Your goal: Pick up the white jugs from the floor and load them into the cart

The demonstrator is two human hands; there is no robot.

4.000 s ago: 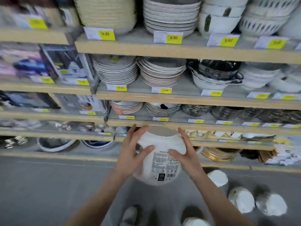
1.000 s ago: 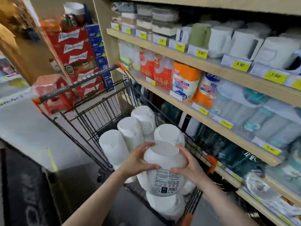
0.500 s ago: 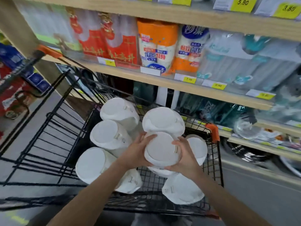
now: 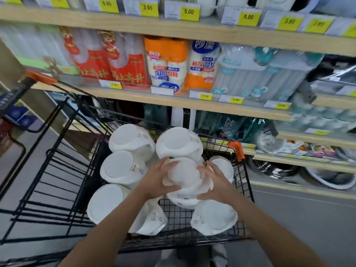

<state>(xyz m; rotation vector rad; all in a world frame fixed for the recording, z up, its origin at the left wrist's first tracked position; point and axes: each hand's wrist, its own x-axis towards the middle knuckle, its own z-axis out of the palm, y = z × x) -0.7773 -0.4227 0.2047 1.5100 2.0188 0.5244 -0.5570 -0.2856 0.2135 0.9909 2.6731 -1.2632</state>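
The black cart [image 4: 227,218] by the shelves holds many white jugs. Both hands, left hand [image 4: 156,181] and right hand [image 4: 216,183], wrap around one jug [image 4: 183,175] low inside it. I think it is being set down; next, let go gently.

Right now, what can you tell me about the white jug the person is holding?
The held jug is plain white and looks like smooth plastic, with a round flat lid on top and a small pale clip at its edge. It sits upright, low inside the black wire cart, among other white jugs. The left hand and right hand wrap its sides. A label lower down is too blurred to read.
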